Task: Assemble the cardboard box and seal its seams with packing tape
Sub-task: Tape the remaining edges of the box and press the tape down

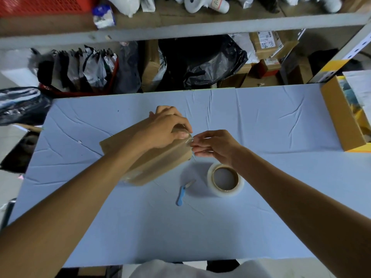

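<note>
Brown cardboard box (158,157); clear tape roll (225,179); blue-handled cutter (181,194); pale blue tablecloth (261,207).

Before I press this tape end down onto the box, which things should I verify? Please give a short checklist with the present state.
1. Box held steady: left hand grips the cardboard box: ok.
2. Tape end held: right hand pinches the tape end at the box's right edge: ok.
3. Tape flat, no wrinkles: clear tape, hard to see: cannot tell.
4. Seam closed under the hands: hidden: cannot tell.
5. Tape roll and blue cutter lying close to the box: ok.
</note>
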### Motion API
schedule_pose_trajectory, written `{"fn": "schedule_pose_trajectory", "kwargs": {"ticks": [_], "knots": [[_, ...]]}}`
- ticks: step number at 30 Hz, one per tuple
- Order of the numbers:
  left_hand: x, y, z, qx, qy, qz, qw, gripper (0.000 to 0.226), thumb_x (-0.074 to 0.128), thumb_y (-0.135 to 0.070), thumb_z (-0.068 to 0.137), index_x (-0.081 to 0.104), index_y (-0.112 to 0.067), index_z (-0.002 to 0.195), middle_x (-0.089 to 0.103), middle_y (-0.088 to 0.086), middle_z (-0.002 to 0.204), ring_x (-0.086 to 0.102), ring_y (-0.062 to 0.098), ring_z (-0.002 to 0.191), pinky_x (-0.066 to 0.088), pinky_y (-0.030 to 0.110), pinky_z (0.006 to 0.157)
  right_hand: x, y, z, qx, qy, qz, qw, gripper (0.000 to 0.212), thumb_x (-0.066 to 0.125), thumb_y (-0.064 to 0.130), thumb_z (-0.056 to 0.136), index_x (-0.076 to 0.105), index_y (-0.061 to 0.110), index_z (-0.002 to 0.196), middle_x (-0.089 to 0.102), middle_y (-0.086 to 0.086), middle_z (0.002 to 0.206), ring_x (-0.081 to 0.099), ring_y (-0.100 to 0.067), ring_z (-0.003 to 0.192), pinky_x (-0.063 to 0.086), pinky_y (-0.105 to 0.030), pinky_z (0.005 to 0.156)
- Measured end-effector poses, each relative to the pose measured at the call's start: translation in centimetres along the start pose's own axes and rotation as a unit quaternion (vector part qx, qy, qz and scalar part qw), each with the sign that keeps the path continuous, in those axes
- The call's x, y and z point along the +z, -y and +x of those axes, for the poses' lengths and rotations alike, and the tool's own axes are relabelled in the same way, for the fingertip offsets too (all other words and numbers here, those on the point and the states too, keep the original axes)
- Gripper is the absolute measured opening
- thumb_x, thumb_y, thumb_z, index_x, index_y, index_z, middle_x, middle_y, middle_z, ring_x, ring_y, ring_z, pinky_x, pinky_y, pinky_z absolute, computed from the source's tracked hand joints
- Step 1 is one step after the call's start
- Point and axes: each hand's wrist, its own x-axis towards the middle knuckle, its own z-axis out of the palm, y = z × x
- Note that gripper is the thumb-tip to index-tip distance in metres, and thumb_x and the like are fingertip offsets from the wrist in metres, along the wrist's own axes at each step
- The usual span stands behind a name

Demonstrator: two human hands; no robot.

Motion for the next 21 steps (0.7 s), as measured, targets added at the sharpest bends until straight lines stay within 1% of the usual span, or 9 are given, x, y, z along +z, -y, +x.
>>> {"fn": "schedule_pose_trajectory", "kwargs": {"ticks": [2,4,6,8,11,14,16,17,21], "knots": [[0.1,-0.1,0.0,-0.004,0.005,-0.011,1.0,0.013,0.058,-0.034,0.092,0.066,-0.041,0.1,0.046,-0.009,0.118,0.024,0.018,0.129,0.015,0.058,0.112,0.1,-0.3,0.1,0.019,0.002,0.014,1.0,0.007,0.065,0.001,0.087,0.065,0.001,0.08,0.07,-0.015,0.079,0.07,-0.018,0.061,0.058,-0.026,0.058],[0.1,-0.3,-0.1,-0.006,0.008,-0.03,1.0,0.014,0.057,-0.031,0.093,0.065,-0.042,0.096,0.046,-0.011,0.118,0.02,0.016,0.131,0.009,0.057,0.113,0.1,-0.5,0.2,0.041,-0.004,0.012,0.999,0.009,0.067,0.007,0.086,0.064,0.0,0.081,0.068,-0.014,0.071,0.069,-0.016,0.057,0.058,-0.025,0.056],[0.2,-0.3,-0.2,-0.004,0.013,-0.039,0.999,0.016,0.054,-0.03,0.095,0.066,-0.041,0.097,0.044,-0.014,0.119,0.014,0.014,0.136,0.002,0.055,0.114,-0.1,-0.7,0.2,0.065,-0.003,0.008,0.998,0.015,0.07,0.013,0.084,0.064,0.0,0.081,0.068,-0.012,0.064,0.068,-0.015,0.055,0.057,-0.025,0.055],[0.5,-0.3,-0.3,-0.007,0.021,-0.037,0.999,0.017,0.051,-0.031,0.097,0.066,-0.04,0.098,0.043,-0.017,0.12,0.009,0.011,0.139,-0.004,0.053,0.115,-0.1,-0.9,0.3,0.073,0.018,0.014,0.997,0.014,0.068,0.013,0.086,0.063,0.001,0.079,0.066,-0.009,0.061,0.067,-0.013,0.053,0.056,-0.023,0.054],[1.0,-0.3,-0.2,-0.018,0.017,-0.025,0.999,0.013,0.052,-0.037,0.093,0.064,-0.042,0.093,0.041,-0.018,0.118,0.006,0.011,0.14,-0.006,0.053,0.115,0.3,-1.0,0.3,0.057,0.036,0.008,0.998,0.011,0.066,0.007,0.087,0.064,0.002,0.077,0.065,-0.01,0.066,0.067,-0.013,0.055,0.057,-0.024,0.056],[1.2,-0.1,0.1,-0.033,0.013,-0.023,0.999,0.006,0.058,-0.044,0.087,0.063,-0.041,0.085,0.042,-0.017,0.118,0.006,0.013,0.14,-0.008,0.053,0.113,0.2,-0.9,0.1,0.03,0.047,-0.026,0.998,0.012,0.062,-0.004,0.088,0.067,0.002,0.079,0.068,-0.012,0.074,0.07,-0.017,0.064,0.059,-0.025,0.062],[1.4,-0.2,0.3,-0.044,0.009,-0.023,0.999,0.014,0.064,-0.051,0.081,0.065,-0.037,0.083,0.043,-0.016,0.118,0.005,0.013,0.14,-0.009,0.055,0.113,-0.1,-0.8,0.0,0.018,0.056,-0.04,0.997,0.017,0.058,-0.011,0.086,0.068,0.002,0.082,0.069,-0.013,0.078,0.07,-0.017,0.07,0.059,-0.023,0.067],[1.7,-0.4,0.5,-0.052,0.0,-0.019,0.998,0.017,0.068,-0.052,0.077,0.066,-0.035,0.082,0.044,-0.015,0.117,0.006,0.013,0.139,-0.009,0.056,0.114,-0.2,-0.8,-0.1,0.012,0.057,-0.041,0.997,0.016,0.059,-0.012,0.086,0.068,0.001,0.084,0.07,-0.013,0.079,0.07,-0.017,0.07,0.059,-0.022,0.067],[2.7,-1.1,1.1,-0.081,-0.058,-0.009,0.995,0.01,0.073,-0.035,0.069,0.067,-0.028,0.073,0.051,-0.014,0.106,0.014,0.019,0.136,-0.007,0.061,0.112,0.0,-0.8,-0.2,0.0,0.029,-0.034,0.999,0.011,0.066,-0.012,0.08,0.067,-0.002,0.083,0.07,-0.019,0.08,0.07,-0.023,0.072,0.059,-0.024,0.071]]}}
